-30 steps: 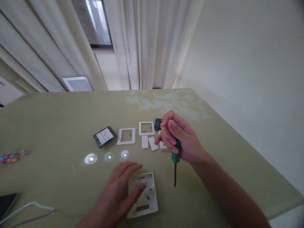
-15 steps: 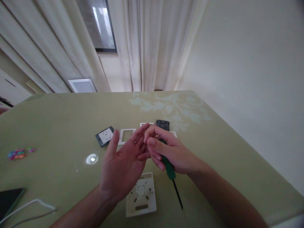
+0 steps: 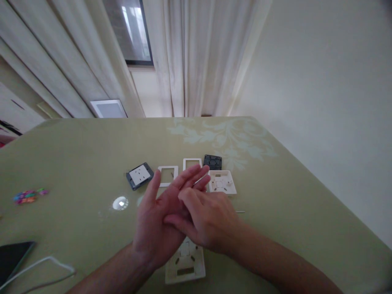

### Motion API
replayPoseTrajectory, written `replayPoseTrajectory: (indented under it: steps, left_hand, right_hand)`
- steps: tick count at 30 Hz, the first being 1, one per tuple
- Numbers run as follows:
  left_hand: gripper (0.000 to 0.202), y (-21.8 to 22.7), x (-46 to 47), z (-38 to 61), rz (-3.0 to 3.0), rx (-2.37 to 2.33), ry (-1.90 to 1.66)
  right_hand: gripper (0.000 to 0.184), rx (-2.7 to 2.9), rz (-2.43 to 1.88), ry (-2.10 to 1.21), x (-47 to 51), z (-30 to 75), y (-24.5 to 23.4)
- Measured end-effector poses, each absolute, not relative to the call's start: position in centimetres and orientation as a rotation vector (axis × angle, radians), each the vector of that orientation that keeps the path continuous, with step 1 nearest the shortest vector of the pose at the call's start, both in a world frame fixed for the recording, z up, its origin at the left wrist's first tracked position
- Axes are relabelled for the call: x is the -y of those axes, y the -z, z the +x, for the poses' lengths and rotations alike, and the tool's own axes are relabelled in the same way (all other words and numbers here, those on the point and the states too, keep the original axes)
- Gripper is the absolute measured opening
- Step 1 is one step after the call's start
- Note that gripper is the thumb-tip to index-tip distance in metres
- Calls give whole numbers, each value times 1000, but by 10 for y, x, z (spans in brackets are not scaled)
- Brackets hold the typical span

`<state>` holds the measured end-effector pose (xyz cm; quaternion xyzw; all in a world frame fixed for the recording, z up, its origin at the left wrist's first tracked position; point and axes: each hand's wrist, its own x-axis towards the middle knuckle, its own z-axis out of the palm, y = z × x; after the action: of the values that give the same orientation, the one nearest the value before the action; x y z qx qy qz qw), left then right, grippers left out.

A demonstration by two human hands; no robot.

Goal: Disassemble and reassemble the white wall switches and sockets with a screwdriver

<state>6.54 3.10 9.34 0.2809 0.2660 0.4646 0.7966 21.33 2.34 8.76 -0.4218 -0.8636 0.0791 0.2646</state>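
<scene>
My left hand is held palm up above the table, fingers stretched out and thumb apart. Across it lies my right hand, its fingers curled and its thumb touching the left palm. Whatever those curled fingers may hold is hidden. Just right of the right hand a short piece of thin rod shows; the rest of it is out of sight. Below both hands sits a white square wall-socket back box, its upper part covered by them.
Beyond the hands lie a socket module with white face, two white frames, a dark module and a second white back box. Small colourful pieces, a dark flat device and a white cable are at left.
The green-handled screwdriver no longer shows in my right hand. That hand has turned over and moved onto the left palm. The view has shifted slightly.
</scene>
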Motion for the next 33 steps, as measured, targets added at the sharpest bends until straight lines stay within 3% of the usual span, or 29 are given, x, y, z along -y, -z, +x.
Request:
replayPoseTrajectory:
  steps: [4, 7, 11, 14, 18, 21, 26, 33]
  left_hand:
    - [73, -88, -47, 53, 757, -606, -1053]
    - [57, -77, -73, 22, 1324, -908, -988]
    - [64, -57, -103, -32, 2299, -1712, -545]
    - [74, -43, -117, -62, 2471, -1952, -109]
    - [73, -32, -128, -80, 2411, -1899, 140]
    - [73, -30, -134, -84, 2396, -1833, 180]
    - [69, -47, -131, -82, 2444, -1800, -2]
    - [68, -89, -98, -63, 2483, -1222, -201]
  right_hand:
    - [30, 2281, -1458, -135, -41, 229, -89]
    - [18, 2204, -1561, -168, -53, 248, -102]
    - [19, 2237, -1603, -351, -57, 260, -112]
    - [31, 2495, -1539, -537, -52, 257, -108]
    - [41, 2786, -1403, -814, -42, 244, -94]
    - [31, 2921, -1380, -829, -40, 236, -85]
    - [15, 3011, -1335, -796, -44, 232, -77]
    - [17, 2928, -1433, -713, -58, 232, -64]
